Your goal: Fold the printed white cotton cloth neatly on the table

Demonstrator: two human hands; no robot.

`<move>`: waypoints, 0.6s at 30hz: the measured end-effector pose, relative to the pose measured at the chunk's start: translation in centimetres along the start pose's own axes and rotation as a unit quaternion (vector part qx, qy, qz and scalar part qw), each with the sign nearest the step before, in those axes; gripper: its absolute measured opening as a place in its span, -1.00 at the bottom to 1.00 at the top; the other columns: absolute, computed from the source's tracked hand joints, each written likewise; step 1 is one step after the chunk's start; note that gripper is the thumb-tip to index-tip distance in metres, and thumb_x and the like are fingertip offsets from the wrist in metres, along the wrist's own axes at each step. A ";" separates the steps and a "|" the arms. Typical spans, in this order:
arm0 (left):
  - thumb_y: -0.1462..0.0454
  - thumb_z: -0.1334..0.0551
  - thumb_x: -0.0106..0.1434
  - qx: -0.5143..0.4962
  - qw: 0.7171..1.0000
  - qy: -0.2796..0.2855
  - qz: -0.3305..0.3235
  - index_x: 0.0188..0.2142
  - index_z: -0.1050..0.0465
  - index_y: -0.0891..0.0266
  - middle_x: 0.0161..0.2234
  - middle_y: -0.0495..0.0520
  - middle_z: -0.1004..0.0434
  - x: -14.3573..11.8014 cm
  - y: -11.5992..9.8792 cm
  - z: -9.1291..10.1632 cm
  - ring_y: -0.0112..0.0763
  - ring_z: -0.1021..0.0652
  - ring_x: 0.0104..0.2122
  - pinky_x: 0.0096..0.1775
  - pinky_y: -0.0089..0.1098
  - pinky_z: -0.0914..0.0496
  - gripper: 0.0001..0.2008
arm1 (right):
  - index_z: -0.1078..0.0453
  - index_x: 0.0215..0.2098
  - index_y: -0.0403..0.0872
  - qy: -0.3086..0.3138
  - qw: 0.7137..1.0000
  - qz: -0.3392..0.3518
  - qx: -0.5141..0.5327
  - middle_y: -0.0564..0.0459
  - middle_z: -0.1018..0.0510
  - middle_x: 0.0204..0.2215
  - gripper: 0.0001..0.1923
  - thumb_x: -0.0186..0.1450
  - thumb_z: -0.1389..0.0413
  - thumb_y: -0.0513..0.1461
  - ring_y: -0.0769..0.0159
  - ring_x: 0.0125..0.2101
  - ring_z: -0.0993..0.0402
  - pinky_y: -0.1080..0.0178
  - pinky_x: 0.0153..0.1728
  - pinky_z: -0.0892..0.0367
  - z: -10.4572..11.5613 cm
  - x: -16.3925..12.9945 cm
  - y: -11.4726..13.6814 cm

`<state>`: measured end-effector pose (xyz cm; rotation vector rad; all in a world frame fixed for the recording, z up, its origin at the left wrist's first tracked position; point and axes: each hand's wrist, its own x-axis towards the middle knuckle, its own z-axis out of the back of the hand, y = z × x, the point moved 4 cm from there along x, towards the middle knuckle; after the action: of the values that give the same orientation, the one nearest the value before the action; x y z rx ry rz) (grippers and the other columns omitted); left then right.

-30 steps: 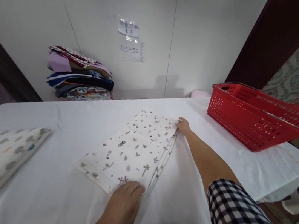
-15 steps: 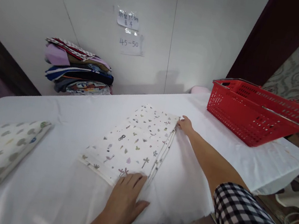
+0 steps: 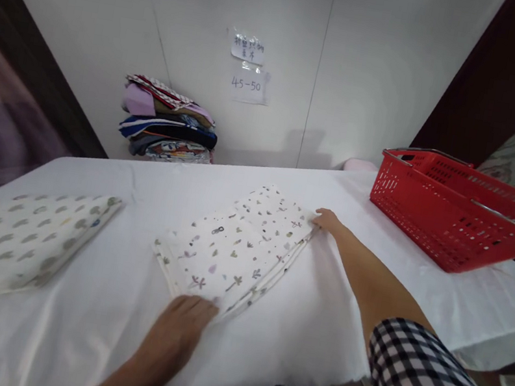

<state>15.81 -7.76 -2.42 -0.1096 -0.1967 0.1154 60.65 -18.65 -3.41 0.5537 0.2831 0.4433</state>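
Near edge, lower centre: left hand point(image 3: 178, 331) lies palm down, fingers flat and spread, pressing the near corner of the printed cloth point(image 3: 239, 246); grip is released, nothing clasped. Checked sleeve point(image 3: 408, 383) fills lower right.

Cloth sits mid-frame on the white worktop point(image 3: 303, 332), already folded into a long layered rectangle, stacked edges showing along its right side. Judging from that, folding looks well advanced; edges are not quite flush, so squaring or a further fold seems left.

Right hand point(image 3: 329, 220) reaches out to the cloth's far right corner, fingertips on the layered edge. Whether it pinches the layers or only presses them, cannot tell. So the cloth spans between both hands, one at each end of its right-hand edge.

Lower left: a second folded cloth point(image 3: 17, 238) with leaf print, well apart. Right: red basket point(image 3: 457, 207) on the worktop, contents not visible. Far, upper centre-left: stack of folded clothes point(image 3: 167, 128) against the wall, paper notes point(image 3: 248, 69) above.
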 end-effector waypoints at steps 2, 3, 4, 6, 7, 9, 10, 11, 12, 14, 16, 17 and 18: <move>0.44 -0.01 0.15 -0.002 0.998 -0.042 0.042 -0.15 -0.49 0.06 -0.16 0.04 -0.58 -2.5 3.5 1.0 -0.20 -0.51 -0.12 -0.04 -0.15 -0.34 -0.60 | -0.47 -0.16 -0.17 0.038 0.999 0.006 -0.019 -0.05 -0.58 -0.31 -0.61 0.00 -0.20 -0.34 0.17 -0.28 -0.49 0.31 -0.30 -0.32 -0.4 -2.4 -0.5; 0.41 -0.04 0.14 -0.007 0.996 -0.055 0.073 -0.18 -0.50 0.04 -0.17 0.03 -0.59 -3.7 5.1 1.3 -0.18 -0.51 -0.12 -0.03 -0.12 -0.34 -0.63 | -0.49 -0.23 -0.17 0.054 0.998 0.012 -0.027 -0.04 -0.58 -0.39 -0.67 -0.01 -0.20 -0.34 0.17 -0.32 -0.49 0.31 -0.34 -0.30 -0.6 -3.8 -0.8; 0.38 -0.06 0.12 -0.023 0.992 -0.062 0.111 -0.19 -0.50 0.03 -0.17 0.03 -0.58 -4.8 6.6 1.5 -0.16 -0.51 -0.10 -0.01 -0.11 -0.33 -0.65 | -0.50 -0.31 -0.16 0.065 0.997 0.018 -0.034 -0.02 -0.56 -0.44 -0.73 -0.03 -0.20 -0.34 0.17 -0.33 -0.48 0.31 -0.36 -0.28 -0.9 -5.1 -1.1; 0.29 -0.12 0.10 -0.091 0.975 -0.079 0.186 -0.21 -0.49 0.03 -0.12 0.03 -0.56 -6.3 8.5 1.9 -0.14 -0.48 -0.05 0.01 -0.13 -0.33 -0.72 | -0.47 -0.44 -0.14 0.072 0.996 0.028 -0.044 -0.01 -0.54 -0.48 -0.85 -0.05 -0.19 -0.34 0.17 -0.32 -0.46 0.32 -0.37 -0.24 -1.3 -7.6 -1.7; 0.23 -0.15 0.10 -0.135 0.961 -0.085 0.227 -0.21 -0.49 0.03 -0.07 0.03 -0.53 -6.6 9.0 2.1 -0.14 -0.46 -0.01 0.01 -0.15 -0.35 -0.75 | -0.44 -0.48 -0.13 0.070 0.996 0.030 -0.046 -0.01 -0.53 -0.49 -0.89 -0.05 -0.18 -0.34 0.17 -0.31 -0.46 0.31 -0.37 -0.23 -1.4 -8.6 -2.0; 0.07 -0.16 0.11 -0.211 0.921 -0.098 0.313 -0.20 -0.48 0.07 0.03 0.06 -0.45 -6.7 9.5 2.4 -0.12 -0.44 0.03 -0.02 -0.20 -0.38 -0.71 | -0.38 -0.54 -0.12 0.064 0.997 0.028 -0.044 0.00 -0.52 -0.49 -0.95 -0.04 -0.15 -0.33 0.17 -0.30 -0.45 0.31 -0.37 -0.22 -1.5 -10.1 -2.3; -0.01 -0.14 0.12 -0.228 0.898 -0.103 0.362 -0.17 -0.46 0.10 0.05 0.10 -0.42 -6.6 9.7 2.6 -0.11 -0.44 0.02 -0.05 -0.20 -0.40 -0.62 | -0.35 -0.55 -0.11 0.059 0.997 0.023 -0.039 0.00 -0.51 -0.48 -0.96 -0.03 -0.14 -0.33 0.17 -0.30 -0.45 0.30 -0.37 -0.23 -1.5 -10.6 -2.3; -0.07 -0.11 0.12 -0.232 0.876 -0.104 0.410 -0.12 -0.43 0.15 0.05 0.15 -0.41 -6.5 9.8 2.7 -0.09 -0.46 -0.01 -0.07 -0.19 -0.41 -0.54 | -0.33 -0.55 -0.10 0.054 0.998 0.018 -0.033 0.00 -0.51 -0.48 -0.96 -0.01 -0.13 -0.32 0.17 -0.30 -0.45 0.30 -0.37 -0.24 -1.4 -11.0 -2.3; -0.11 -0.08 0.11 -0.228 0.857 -0.098 0.451 -0.07 -0.40 0.20 0.02 0.20 -0.42 -6.4 9.9 2.8 -0.08 -0.50 -0.06 -0.09 -0.17 -0.41 -0.45 | -0.32 -0.53 -0.10 0.048 0.998 0.014 -0.029 0.00 -0.51 -0.47 -0.97 0.01 -0.11 -0.30 0.18 -0.30 -0.46 0.30 -0.38 -0.26 -1.3 -11.4 -2.2; -0.12 -0.08 0.10 -0.217 0.836 -0.080 0.498 0.03 -0.30 0.29 -0.06 0.27 -0.47 -6.1 10.2 2.8 -0.10 -0.54 -0.17 -0.12 -0.16 -0.42 -0.34 | -0.30 -0.46 -0.08 0.059 0.998 0.003 0.029 0.00 -0.53 -0.43 -0.96 0.08 -0.08 -0.27 0.22 -0.31 -0.48 0.30 -0.39 -0.32 -1.2 -12.1 -2.1; -0.09 -0.09 0.10 -0.218 0.835 -0.056 0.502 0.09 -0.25 0.32 -0.09 0.28 -0.48 -5.9 10.4 2.4 -0.11 -0.55 -0.19 -0.14 -0.17 -0.42 -0.31 | -0.28 -0.39 -0.08 0.108 0.979 -0.026 0.170 -0.01 -0.55 -0.40 -0.90 0.11 -0.09 -0.24 0.25 -0.34 -0.51 0.28 -0.37 -0.40 -1.3 -12.9 -2.1; -0.07 -0.10 0.10 -0.218 0.839 -0.049 0.496 0.10 -0.24 0.31 -0.08 0.28 -0.48 -5.8 10.5 2.2 -0.09 -0.55 -0.17 -0.13 -0.17 -0.41 -0.32 | -0.27 -0.37 -0.07 0.136 0.957 -0.043 0.252 -0.02 -0.55 -0.39 -0.85 0.09 -0.13 -0.23 0.25 -0.36 -0.52 0.26 -0.36 -0.43 -1.4 -13.3 -2.2; -0.06 -0.11 0.10 -0.218 0.840 -0.045 0.494 0.10 -0.25 0.30 -0.09 0.28 -0.48 -5.8 10.5 1.9 -0.07 -0.54 -0.14 -0.12 -0.17 -0.41 -0.32 | -0.26 -0.35 -0.07 0.159 0.930 -0.057 0.326 -0.03 -0.56 -0.38 -0.79 0.06 -0.17 -0.23 0.25 -0.36 -0.53 0.25 -0.35 -0.45 -1.4 -13.7 -2.3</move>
<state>8.70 2.12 -2.87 -0.6645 -0.2420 1.1198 48.94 -26.28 -3.92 1.1118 0.7869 0.3183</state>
